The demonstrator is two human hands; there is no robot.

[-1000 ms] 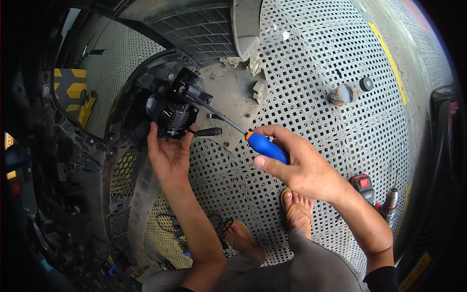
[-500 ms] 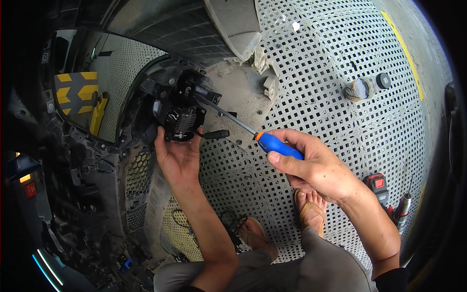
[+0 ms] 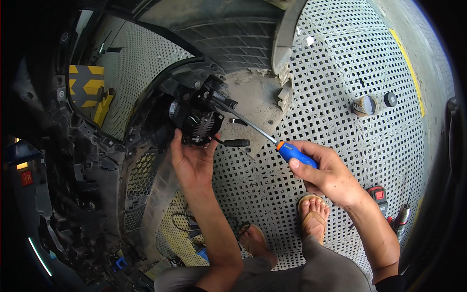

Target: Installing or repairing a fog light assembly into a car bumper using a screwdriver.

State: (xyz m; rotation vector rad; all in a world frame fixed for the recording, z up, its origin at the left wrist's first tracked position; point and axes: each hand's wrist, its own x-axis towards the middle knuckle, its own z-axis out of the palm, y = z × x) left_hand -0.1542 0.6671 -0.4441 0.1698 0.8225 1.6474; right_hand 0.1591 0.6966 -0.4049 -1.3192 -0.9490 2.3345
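My left hand (image 3: 192,163) grips a black finned lamp unit (image 3: 194,124) from below, fingers around its lower edge. The unit sits in the black plastic bumper assembly (image 3: 104,160), and a short cable with a black connector (image 3: 237,142) sticks out to its right. In my right hand (image 3: 323,173) is a screwdriver with a blue handle and orange collar (image 3: 294,153). Its metal shaft runs up-left to a black bracket (image 3: 214,90) at the top of the lamp unit; the tip is too small to make out. A dusty grey panel (image 3: 253,97) lies behind.
Perforated grey floor mats (image 3: 340,68) lie below, with a jar (image 3: 365,106), a round black cap (image 3: 390,100) and a cordless tool (image 3: 401,216) on the right. A red-buttoned battery (image 3: 378,197) is near it. My sandalled feet (image 3: 314,219) are at the bottom, beside cables (image 3: 180,221).
The whole scene has shifted rightward in the picture, both hands with it. My left hand keeps hold of the lamp unit, and the screwdriver still points at the same bracket.
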